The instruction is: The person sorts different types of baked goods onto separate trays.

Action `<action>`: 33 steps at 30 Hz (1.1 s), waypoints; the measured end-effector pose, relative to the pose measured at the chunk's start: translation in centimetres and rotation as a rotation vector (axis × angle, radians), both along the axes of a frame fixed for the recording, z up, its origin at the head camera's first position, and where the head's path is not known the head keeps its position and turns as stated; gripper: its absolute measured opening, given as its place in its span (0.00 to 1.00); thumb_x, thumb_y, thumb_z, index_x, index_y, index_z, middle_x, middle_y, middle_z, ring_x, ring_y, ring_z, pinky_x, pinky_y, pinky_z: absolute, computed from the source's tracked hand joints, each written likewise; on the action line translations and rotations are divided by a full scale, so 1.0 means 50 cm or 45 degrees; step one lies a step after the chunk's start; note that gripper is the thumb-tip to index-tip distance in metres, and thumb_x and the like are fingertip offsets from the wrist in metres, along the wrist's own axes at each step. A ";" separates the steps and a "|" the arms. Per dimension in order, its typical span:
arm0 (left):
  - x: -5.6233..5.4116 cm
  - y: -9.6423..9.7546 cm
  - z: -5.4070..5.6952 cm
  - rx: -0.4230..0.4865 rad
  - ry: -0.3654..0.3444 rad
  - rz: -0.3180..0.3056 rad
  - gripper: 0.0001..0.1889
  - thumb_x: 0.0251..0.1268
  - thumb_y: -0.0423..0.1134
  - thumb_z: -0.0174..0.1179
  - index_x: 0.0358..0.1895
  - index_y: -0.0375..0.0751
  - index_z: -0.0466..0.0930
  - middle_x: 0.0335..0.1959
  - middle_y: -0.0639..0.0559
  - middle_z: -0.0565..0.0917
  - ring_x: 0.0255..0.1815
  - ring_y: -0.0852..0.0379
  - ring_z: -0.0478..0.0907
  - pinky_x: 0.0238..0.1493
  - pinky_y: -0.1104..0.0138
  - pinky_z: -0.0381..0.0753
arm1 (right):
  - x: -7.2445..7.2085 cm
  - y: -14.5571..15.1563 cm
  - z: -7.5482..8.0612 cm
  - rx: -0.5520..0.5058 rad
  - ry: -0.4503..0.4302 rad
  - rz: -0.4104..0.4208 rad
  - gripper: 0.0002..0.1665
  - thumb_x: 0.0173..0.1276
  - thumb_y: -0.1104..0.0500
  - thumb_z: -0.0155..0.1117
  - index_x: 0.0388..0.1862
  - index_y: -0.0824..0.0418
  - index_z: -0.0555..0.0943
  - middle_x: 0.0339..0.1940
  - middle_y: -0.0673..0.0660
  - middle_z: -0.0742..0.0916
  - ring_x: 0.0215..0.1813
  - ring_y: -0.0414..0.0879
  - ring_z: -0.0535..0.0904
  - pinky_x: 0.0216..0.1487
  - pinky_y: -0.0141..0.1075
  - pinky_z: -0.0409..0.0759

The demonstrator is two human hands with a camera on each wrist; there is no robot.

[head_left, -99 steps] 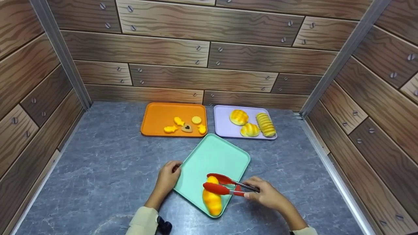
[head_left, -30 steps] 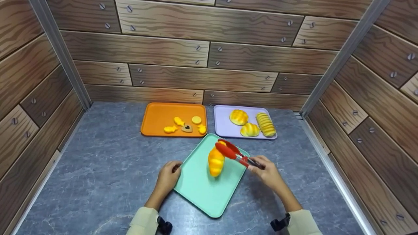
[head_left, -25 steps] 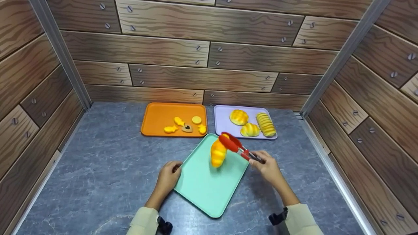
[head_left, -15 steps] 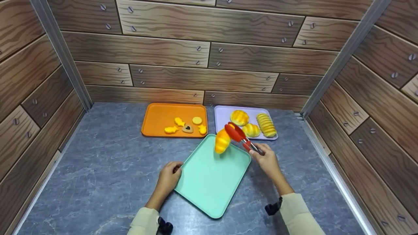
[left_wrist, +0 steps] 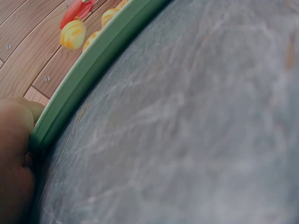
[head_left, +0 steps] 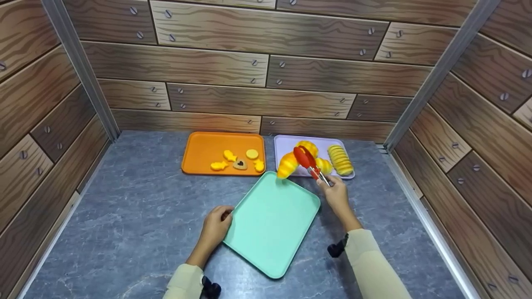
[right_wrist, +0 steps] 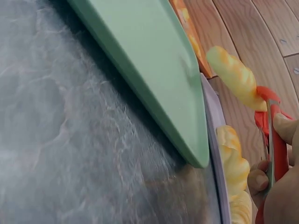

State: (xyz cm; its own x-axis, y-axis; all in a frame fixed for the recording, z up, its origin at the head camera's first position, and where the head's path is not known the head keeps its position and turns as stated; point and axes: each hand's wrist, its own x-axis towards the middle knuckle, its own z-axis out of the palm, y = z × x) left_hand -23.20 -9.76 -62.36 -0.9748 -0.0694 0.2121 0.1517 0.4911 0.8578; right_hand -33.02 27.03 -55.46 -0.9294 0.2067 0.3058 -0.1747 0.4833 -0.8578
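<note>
My right hand (head_left: pixel 336 194) grips red-tipped kitchen tongs (head_left: pixel 306 158) with metal arms. The tongs pinch one end of a yellow-orange croissant (head_left: pixel 286 166), which hangs tilted in the air between the mint green tray (head_left: pixel 272 226) and the lilac tray (head_left: pixel 286 143). In the right wrist view the croissant (right_wrist: pixel 234 77) sticks out from the tong tips. My left hand (head_left: pixel 216 226) holds the left edge of the green tray, which lies turned at an angle and bears nothing. The left wrist view shows that hand (left_wrist: pixel 16 149) at the tray's rim, most fingers hidden.
On the lilac tray lie a striped long loaf (head_left: pixel 340 159), a round bun (head_left: pixel 307 146) and a smaller roll (head_left: pixel 323 165), partly behind the tongs. The orange tray (head_left: pixel 203 147) holds several small biscuits, one with a dark heart (head_left: pixel 240 164). Wood-patterned walls (head_left: pixel 216 66) enclose the grey tabletop (head_left: pixel 137 216).
The tongs have lifted the croissant from the green tray's near end and carried it away from me, slightly right, to the lilac tray's near left part. My left hand has stayed at the green tray.
</note>
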 end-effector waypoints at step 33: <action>-0.002 -0.003 -0.003 0.016 0.003 -0.008 0.10 0.72 0.35 0.60 0.50 0.42 0.86 0.42 0.51 0.84 0.40 0.58 0.77 0.44 0.61 0.77 | -0.029 -0.026 -0.019 0.338 -0.226 -0.165 0.28 0.69 0.50 0.67 0.59 0.68 0.78 0.59 0.68 0.75 0.54 0.67 0.77 0.55 0.59 0.72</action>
